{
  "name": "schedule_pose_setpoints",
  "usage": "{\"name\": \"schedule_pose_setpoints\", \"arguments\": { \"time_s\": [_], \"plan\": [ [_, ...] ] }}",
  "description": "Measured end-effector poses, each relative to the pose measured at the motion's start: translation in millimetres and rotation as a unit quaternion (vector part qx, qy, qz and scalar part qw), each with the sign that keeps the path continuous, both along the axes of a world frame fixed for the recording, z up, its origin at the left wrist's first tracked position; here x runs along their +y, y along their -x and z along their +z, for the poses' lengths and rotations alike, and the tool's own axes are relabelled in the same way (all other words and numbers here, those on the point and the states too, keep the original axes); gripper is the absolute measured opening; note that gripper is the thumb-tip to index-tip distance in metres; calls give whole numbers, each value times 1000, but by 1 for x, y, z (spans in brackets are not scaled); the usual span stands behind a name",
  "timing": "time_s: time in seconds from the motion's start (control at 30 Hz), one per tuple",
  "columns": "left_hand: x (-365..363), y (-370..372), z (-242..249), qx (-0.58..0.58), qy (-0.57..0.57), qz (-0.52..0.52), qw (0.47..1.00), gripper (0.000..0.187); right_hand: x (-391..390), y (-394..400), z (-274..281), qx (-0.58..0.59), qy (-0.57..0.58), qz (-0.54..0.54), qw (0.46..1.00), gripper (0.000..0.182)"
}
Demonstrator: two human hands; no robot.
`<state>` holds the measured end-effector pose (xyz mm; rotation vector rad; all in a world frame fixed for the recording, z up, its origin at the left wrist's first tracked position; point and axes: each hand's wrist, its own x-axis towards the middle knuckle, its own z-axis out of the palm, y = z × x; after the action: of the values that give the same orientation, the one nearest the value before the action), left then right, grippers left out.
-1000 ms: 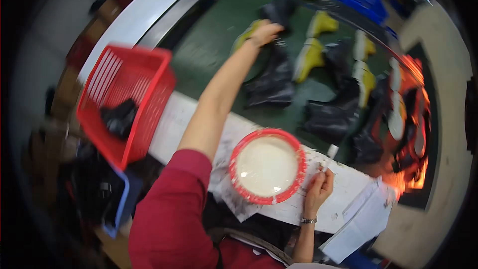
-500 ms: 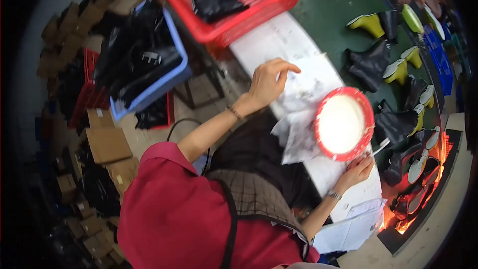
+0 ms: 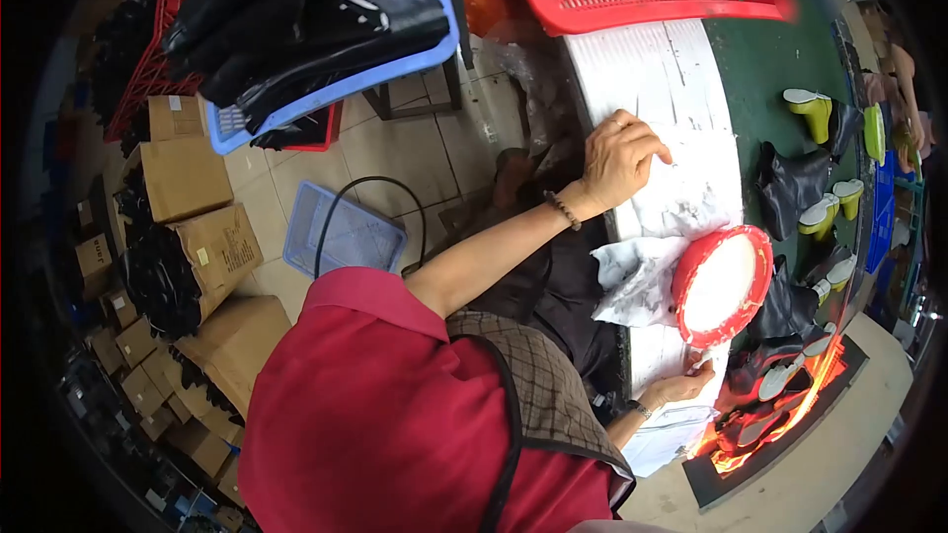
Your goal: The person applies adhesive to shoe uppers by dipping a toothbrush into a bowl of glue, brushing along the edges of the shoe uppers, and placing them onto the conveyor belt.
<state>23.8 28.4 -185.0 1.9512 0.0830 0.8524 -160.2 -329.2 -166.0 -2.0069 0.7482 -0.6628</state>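
Note:
My left hand has its fingers curled together at the white board; nothing shows in them. Below it on the board lies a crumpled, stained white cloth. Beside the cloth stands a red-rimmed tub of white, creamy material. My right hand is closed just below the tub on a thin white stick, mostly hidden by the fingers and the tub. Papers lie under and beside the right wrist.
A red basket crosses the board's far end. Black boots with light soles rest on the green surface, near a glowing orange heater. At left are a blue crate of black boots and cardboard boxes.
The view has shifted, so the tub, board and basket appear farther right. The fingers of my left hand are more curled. My right hand still holds the white stick, now less visible.

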Motion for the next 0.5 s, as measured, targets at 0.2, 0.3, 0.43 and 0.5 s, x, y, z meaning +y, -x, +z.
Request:
{"name": "schedule_pose_setpoints", "arguments": {
  "time_s": [0.2, 0.3, 0.43, 0.5],
  "plan": [
    [7, -5, 9, 26, -42, -41, 998, 21, 9, -8, -7, 28, 82, -30, 996, 56],
    [11, -6, 15, 36, -77, -59, 995, 20, 1, -4, -18, 27, 85, -53, 995, 54],
    [14, -7, 17, 35, -130, -73, 988, 19, 5, -5, -14, 55, 48, -74, 995, 50],
    [13, -7, 20, 49, -128, -84, 987, 19, 4, 3, -14, 66, 56, -57, 995, 48]
  ]
}}
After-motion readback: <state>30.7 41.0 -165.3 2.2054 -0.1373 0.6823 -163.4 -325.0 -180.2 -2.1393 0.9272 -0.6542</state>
